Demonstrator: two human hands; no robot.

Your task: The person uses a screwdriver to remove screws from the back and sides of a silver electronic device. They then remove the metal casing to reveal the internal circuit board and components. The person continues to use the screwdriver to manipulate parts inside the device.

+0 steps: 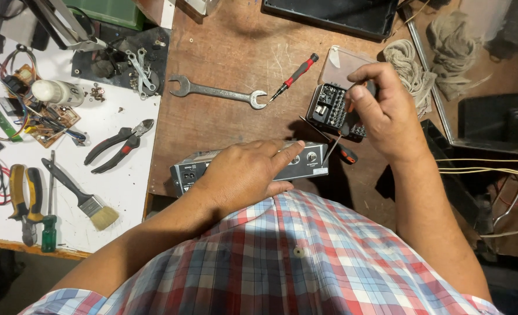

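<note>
Nearest the body, lay flat across a grey, box-shaped electronic unit with small knobs on its front panel (pixel 305 158): the left hand (pixel 244 175), palm down, fingers spread loosely and pointing right along the unit's long axis, forefinger tip close to the knobs. Pressed rather than gripped; nothing enclosed in that hand. Sat at the near edge of the brown wooden bench top (pixel 235 46), long axis running left to right, tilted slightly.

Just beyond and to the right, hovered over a black rack of small steel screwdriver bits (pixel 329 105): the right hand (pixel 381 114), fingers curled, thumb and forefinger pinched on something small and dark. Whether a bit or a driver cap, could not tell. Reached the rack far more readily than the left hand did. Lay between rack and unit, slanted with the tip toward the knobs: a thin driver with a red and black handle (pixel 343 151).

Farther out, left of the rack: a slim red-and-black precision screwdriver (pixel 297 74), tip touching or almost touching the open end of a long grey steel spanner (pixel 218 91).

Off to the left, on white sheeting (pixel 119 192): black-and-red pliers (pixel 119 146), a flat paintbrush with pale bristles (pixel 87 201), and a bare brown circuit board with coloured wires (pixel 40 119).
</note>
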